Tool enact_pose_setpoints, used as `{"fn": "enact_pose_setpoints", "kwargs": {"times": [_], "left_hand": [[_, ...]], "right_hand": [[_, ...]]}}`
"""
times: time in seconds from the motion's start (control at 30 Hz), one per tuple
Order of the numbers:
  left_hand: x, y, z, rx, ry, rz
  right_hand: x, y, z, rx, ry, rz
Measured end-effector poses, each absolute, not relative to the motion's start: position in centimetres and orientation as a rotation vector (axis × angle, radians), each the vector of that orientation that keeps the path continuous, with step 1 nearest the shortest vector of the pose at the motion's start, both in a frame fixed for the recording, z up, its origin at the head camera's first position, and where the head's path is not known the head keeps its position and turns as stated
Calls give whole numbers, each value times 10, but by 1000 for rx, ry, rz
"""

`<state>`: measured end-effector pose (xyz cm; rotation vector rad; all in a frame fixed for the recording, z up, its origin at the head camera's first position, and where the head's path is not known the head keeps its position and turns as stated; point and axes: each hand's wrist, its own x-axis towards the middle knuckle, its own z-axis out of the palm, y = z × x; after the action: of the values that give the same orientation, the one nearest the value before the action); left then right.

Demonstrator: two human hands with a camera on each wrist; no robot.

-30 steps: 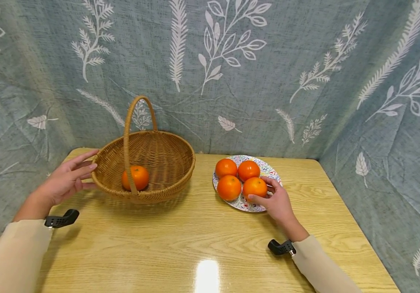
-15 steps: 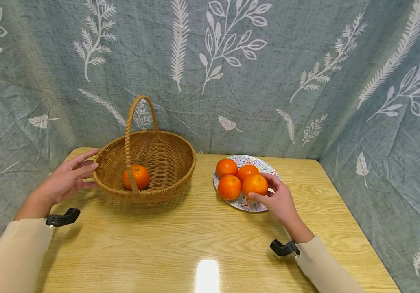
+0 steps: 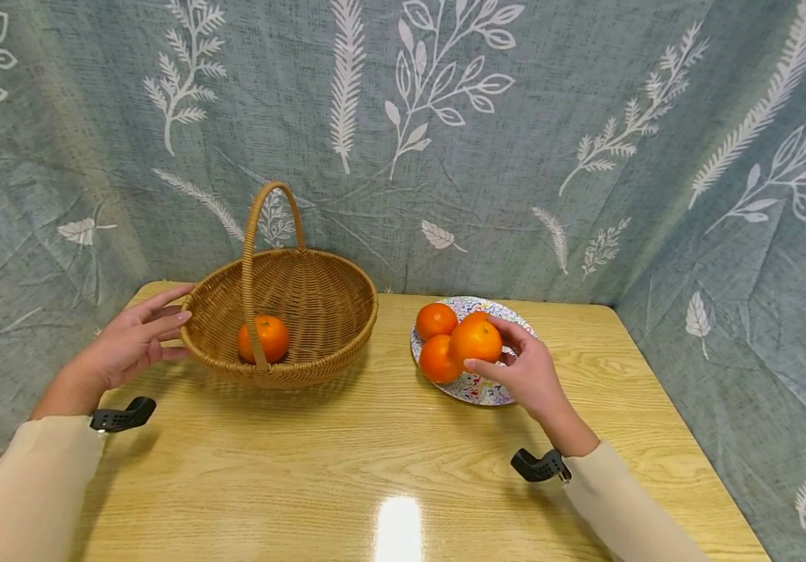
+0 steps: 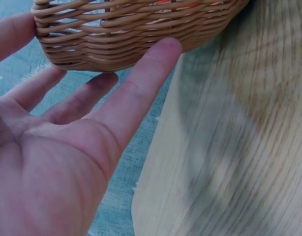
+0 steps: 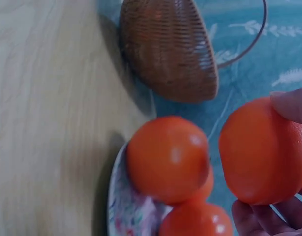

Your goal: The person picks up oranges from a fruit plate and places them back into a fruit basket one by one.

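My right hand [image 3: 533,375] holds an orange [image 3: 476,343] between thumb and fingers, above the right side of a patterned plate [image 3: 490,394]. In the right wrist view the held orange [image 5: 259,152] appears raised beside the other fruit. Two oranges on the plate show well, a near one [image 3: 440,359] and a far one [image 3: 436,320]; a third is mostly hidden behind the held one. On the left, my left hand [image 3: 136,339] touches the side of a wicker basket [image 3: 326,328], its fingers extended along the weave [image 4: 121,44]. One orange [image 3: 271,339] lies inside the basket.
The basket's tall arched handle [image 3: 248,265] rises over its bowl. Both things stand toward the back of a wooden table [image 3: 304,468], with a gap of tabletop between them. A leaf-patterned cloth [image 3: 403,218] hangs behind and at the sides.
My right hand has lifted the near right orange off the plate and moved it up and slightly left. My left hand and the basket have stayed in place.
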<state>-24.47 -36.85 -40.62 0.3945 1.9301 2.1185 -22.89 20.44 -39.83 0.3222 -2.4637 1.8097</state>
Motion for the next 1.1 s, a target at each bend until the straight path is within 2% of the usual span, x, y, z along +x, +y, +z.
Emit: {"fn": "enact_pose_setpoints", "kwargs": {"times": [0.6,1.1], "left_hand": [[-245,-371,-411,434,1937,2113],[-247,-368,-405,420,1968,2094]], "right_hand": [[-244,147,-364,503,-2486,1925],[-263,106,-346,522,-2481,2050]]}}
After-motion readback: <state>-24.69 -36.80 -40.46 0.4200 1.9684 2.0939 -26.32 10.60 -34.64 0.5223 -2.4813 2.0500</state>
